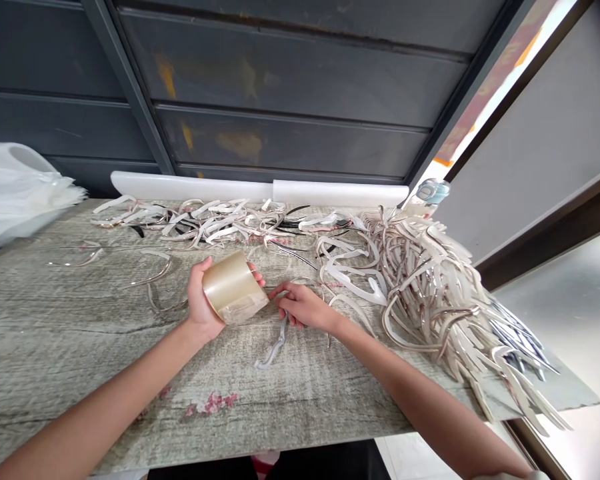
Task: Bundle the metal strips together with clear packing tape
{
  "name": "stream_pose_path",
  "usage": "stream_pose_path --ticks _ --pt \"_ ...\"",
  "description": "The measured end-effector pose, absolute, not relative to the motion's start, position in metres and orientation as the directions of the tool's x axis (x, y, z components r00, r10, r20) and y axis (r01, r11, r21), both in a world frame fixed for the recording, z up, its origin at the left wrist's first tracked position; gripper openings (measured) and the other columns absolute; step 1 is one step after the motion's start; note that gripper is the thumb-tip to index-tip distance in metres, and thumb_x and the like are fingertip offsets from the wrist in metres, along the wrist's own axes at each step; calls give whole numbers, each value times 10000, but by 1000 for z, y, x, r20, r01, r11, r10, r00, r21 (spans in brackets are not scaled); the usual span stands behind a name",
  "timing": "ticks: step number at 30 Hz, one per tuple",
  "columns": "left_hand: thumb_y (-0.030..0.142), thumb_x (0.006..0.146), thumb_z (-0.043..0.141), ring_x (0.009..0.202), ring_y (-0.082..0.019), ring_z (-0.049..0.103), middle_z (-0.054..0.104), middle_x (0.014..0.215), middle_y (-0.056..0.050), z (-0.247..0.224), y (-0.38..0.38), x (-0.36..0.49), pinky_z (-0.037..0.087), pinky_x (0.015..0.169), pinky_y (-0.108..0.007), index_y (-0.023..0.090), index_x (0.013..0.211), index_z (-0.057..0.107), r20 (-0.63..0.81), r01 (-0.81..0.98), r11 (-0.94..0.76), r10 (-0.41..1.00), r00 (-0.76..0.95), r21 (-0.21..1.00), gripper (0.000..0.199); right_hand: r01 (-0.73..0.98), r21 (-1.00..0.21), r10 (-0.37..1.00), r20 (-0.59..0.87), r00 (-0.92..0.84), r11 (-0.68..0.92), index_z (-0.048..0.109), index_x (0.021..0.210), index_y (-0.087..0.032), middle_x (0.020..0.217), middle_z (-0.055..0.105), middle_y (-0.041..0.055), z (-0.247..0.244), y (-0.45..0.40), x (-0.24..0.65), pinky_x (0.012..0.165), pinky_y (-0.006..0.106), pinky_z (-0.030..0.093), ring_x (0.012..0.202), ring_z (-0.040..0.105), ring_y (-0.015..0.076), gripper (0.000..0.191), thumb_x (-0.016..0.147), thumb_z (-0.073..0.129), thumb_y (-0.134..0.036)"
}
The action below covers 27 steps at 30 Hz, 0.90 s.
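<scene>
My left hand (203, 301) is wrapped round a wide roll of clear, yellowish packing tape (230, 283), which is tilted above the table. A crinkled, whitish patch of tape shows on the lower right of the roll. My right hand (303, 305) is just right of the roll, its fingers curled and their tips close to the roll's edge. Whether those fingers pinch the tape's end cannot be made out. A bent grey-white strip (275, 350) runs down from beneath my right fingers onto the table; its upper end is hidden.
Many curved white and metallic strips (425, 280) are heaped on the table's right. More strips (220, 220) lie along the back, before white rolls (190, 185). A few single curved strips (155, 270) lie left of the tape. White plastic sheeting (20, 193) stands back left.
</scene>
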<state>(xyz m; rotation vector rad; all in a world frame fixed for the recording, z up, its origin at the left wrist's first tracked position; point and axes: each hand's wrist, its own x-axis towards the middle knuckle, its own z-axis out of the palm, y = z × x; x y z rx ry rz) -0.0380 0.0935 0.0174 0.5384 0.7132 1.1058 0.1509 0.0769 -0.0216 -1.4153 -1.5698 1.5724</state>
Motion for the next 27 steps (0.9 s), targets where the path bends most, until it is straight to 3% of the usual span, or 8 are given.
stream_pose_path --ticks 9,12,14,16,20,24,27 --pt "494 806 482 790 -298 697 705 769 -131 21 89 -34 578 747 -392 90 955 658 -203 -613 371 923 328 697 465 473 -877 894 -281 -349 -91 549 1100 -178 765 617 -9 -24 77 152 412 186 414 423 467 45 236 915 421 -250" --pt "486 837 421 754 -286 699 697 741 -116 21 90 -36 581 717 -379 92 951 660 -238 -617 367 929 285 696 474 598 -801 937 -183 -299 34 553 1158 -171 1081 615 78 -17 71 153 646 250 510 650 586 82 280 908 436 -219" --pt "488 858 386 729 -280 697 698 728 -114 21 91 -37 585 688 -373 91 948 666 -245 -609 377 925 291 698 494 678 -723 948 -106 -301 134 569 1174 -171 1258 522 116 -7 65 157 879 330 481 915 607 145 299 895 462 -185" --pt "495 866 376 703 -276 692 706 742 -127 21 92 -38 589 655 -374 83 938 670 -234 -607 389 918 321 693 511 720 -653 915 -102 -390 234 623 1114 -190 1214 538 96 3 58 162 983 381 419 1066 565 201 259 866 548 -195" --pt "488 856 414 669 -279 684 714 761 -156 22 92 -38 595 615 -387 65 917 673 -225 -624 389 918 328 678 500 721 -585 801 -191 -567 371 675 1039 -261 1031 586 35 14 49 168 931 351 446 1076 548 212 273 771 723 -251" --pt "476 856 414 662 -288 687 713 740 -156 22 92 -37 598 600 -393 72 897 674 -236 -641 390 919 315 661 482 735 -506 790 -155 -593 452 687 947 -250 1046 557 36 7 46 164 953 353 439 1099 500 214 153 801 704 -288" --pt "480 854 406 666 -294 686 714 750 -176 21 94 -38 597 625 -399 57 903 674 -239 -622 400 914 329 673 503 754 -418 800 -96 -592 507 665 979 -197 1065 561 63 -3 44 157 975 382 433 1094 490 228 145 859 628 -269"
